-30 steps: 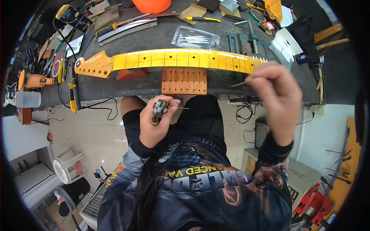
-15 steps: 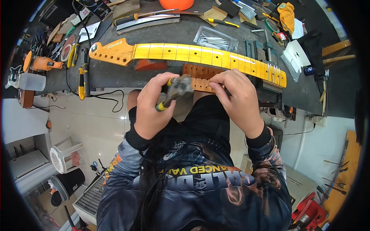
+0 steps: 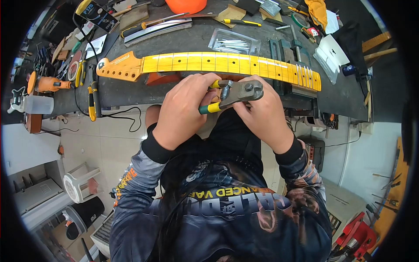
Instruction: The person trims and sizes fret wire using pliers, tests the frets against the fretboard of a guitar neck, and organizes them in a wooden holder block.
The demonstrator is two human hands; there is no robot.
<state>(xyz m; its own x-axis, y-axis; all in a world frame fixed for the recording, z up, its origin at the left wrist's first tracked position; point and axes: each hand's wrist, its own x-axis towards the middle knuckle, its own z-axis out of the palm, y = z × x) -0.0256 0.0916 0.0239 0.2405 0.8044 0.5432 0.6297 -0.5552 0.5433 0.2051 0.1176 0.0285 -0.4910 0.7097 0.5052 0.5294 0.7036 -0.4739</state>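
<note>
My left hand (image 3: 185, 107) is closed round the green-and-yellow handles of a pair of pliers (image 3: 242, 93), whose metal head points right. Close by, my right hand (image 3: 267, 114) is closed with its fingertips behind the pliers' head; whatever it pinches is hidden. Beyond both hands a yellow guitar neck (image 3: 214, 62) lies across the bench, its headstock at the left. Several thin wires stand over the frets at its right end. Between my hands only a sliver of a drilled wooden block shows.
On the dark bench (image 3: 183, 39) lie a plastic tray (image 3: 234, 42) of thin white pieces, a yellow cutter (image 3: 242, 22), a screwdriver (image 3: 144, 27) and an orange bowl-like object (image 3: 186, 5). More pliers (image 3: 93, 98) hang over the left front edge. A clamp (image 3: 297, 43) stands at the right.
My left hand and the pliers have moved right, and the pliers' head now covers my right fingertips. The drilled block is mostly hidden. The view has shifted slightly.
</note>
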